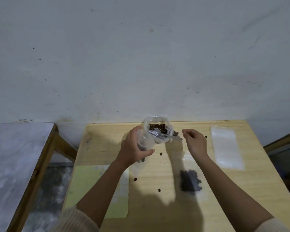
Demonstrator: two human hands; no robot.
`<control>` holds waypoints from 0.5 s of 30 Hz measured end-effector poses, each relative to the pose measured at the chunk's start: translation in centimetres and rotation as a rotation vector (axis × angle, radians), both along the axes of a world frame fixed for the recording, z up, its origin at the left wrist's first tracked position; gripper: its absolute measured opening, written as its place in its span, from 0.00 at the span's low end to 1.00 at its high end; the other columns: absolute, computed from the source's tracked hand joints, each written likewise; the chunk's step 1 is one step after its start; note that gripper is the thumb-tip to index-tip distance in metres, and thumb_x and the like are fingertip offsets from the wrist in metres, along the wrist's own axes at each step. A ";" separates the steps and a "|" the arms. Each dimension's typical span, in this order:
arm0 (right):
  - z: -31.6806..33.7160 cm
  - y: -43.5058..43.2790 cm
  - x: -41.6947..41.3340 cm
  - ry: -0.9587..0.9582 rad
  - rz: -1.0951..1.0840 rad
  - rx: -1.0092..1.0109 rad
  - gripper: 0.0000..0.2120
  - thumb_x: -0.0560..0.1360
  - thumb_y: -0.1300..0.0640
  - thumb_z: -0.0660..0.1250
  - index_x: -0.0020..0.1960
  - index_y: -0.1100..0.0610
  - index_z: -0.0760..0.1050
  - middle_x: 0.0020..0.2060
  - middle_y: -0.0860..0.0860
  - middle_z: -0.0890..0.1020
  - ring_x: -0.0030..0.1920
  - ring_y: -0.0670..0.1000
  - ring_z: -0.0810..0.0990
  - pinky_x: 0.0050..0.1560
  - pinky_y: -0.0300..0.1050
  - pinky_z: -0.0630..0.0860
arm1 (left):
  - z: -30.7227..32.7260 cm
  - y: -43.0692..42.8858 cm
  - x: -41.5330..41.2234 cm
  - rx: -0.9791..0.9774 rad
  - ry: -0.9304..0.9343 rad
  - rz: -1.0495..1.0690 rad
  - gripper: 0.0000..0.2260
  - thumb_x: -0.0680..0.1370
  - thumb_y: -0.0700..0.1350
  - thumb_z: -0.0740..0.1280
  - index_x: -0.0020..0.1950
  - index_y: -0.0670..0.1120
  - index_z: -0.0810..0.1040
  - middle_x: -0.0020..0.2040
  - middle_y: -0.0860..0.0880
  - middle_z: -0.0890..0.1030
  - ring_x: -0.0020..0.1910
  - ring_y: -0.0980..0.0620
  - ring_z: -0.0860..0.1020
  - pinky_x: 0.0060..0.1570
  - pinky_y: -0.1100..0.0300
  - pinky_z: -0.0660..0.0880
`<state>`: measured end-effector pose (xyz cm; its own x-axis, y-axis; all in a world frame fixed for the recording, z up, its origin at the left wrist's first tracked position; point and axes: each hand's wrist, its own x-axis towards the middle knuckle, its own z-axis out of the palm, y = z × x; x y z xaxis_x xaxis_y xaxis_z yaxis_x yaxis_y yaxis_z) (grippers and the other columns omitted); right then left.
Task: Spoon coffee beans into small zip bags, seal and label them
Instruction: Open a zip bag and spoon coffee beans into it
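Dim, soft focus, shadowed foreground, curved edges

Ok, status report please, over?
Left grip holds small clear zip bag. Right grip curled beside silver spoon handle, contact unclear. Loose brown coffee beans scattered on wooden table.

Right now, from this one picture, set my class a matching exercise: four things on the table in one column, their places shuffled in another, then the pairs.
Things: 1 spoon; 2 stack of empty zip bags; 3 filled zip bag; 4 yellow sheet.
Places: A beneath the left forearm; B in the open bean bag; C far right of the table; D beside the right forearm.
Pairs: 1-B; 2-C; 3-D; 4-A.
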<state>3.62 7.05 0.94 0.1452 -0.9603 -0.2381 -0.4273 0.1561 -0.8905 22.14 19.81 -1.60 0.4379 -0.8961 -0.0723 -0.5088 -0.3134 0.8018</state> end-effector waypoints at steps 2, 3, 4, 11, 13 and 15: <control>1.2 0.2 -0.1 -0.035 -0.035 -0.125 0.08 0.75 0.64 0.63 0.49 0.59 0.80 0.47 0.51 0.81 0.45 0.45 0.77 0.44 0.29 0.70 | 0.4 -0.4 -0.3 -0.010 0.030 0.000 0.40 0.59 0.62 0.76 0.66 0.61 0.60 0.61 0.54 0.74 0.57 0.49 0.77 0.60 0.43 0.71; 1.9 0.4 0.0 -0.070 -0.025 -0.171 0.07 0.75 0.64 0.63 0.48 0.59 0.80 0.45 0.51 0.82 0.43 0.42 0.77 0.42 0.25 0.70 | 0.7 -0.7 -0.6 -0.016 0.034 -0.004 0.40 0.60 0.61 0.76 0.66 0.61 0.60 0.62 0.54 0.73 0.59 0.49 0.76 0.61 0.43 0.70; 2.6 0.6 0.2 -0.104 0.019 -0.206 0.06 0.75 0.65 0.64 0.46 0.59 0.80 0.44 0.50 0.82 0.41 0.39 0.77 0.41 0.23 0.70 | 1.1 -0.9 -0.9 -0.019 0.027 -0.013 0.40 0.61 0.59 0.77 0.67 0.60 0.59 0.64 0.53 0.72 0.61 0.50 0.73 0.63 0.43 0.68; 4.8 2.9 1.7 0.087 0.646 -0.211 0.06 0.73 0.55 0.69 0.49 0.53 0.81 0.49 0.50 0.79 0.51 0.49 0.78 0.53 0.42 0.75 | 2.9 -2.0 -2.8 -0.044 -0.042 0.008 0.42 0.63 0.54 0.77 0.71 0.56 0.58 0.68 0.53 0.68 0.65 0.50 0.68 0.64 0.46 0.65; 5.0 3.1 1.9 0.128 0.696 -0.224 0.05 0.73 0.55 0.68 0.46 0.53 0.81 0.46 0.51 0.80 0.49 0.50 0.79 0.53 0.46 0.76 | 3.1 -2.0 -3.2 -0.063 -0.049 0.017 0.42 0.63 0.51 0.77 0.71 0.55 0.58 0.69 0.53 0.67 0.66 0.51 0.68 0.65 0.47 0.65; 5.2 3.0 2.1 0.146 0.664 -0.238 0.06 0.74 0.57 0.66 0.43 0.59 0.80 0.43 0.54 0.82 0.46 0.53 0.80 0.52 0.51 0.76 | 3.3 -1.9 -3.4 -0.086 -0.051 0.016 0.43 0.63 0.53 0.78 0.71 0.54 0.57 0.69 0.55 0.65 0.67 0.54 0.66 0.64 0.51 0.64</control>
<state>5.76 10.08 6.11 0.6991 -0.7087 -0.0947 -0.4818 -0.3691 -0.7948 18.70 17.93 1.66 0.4531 -0.8911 0.0269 -0.5449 -0.2528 0.7995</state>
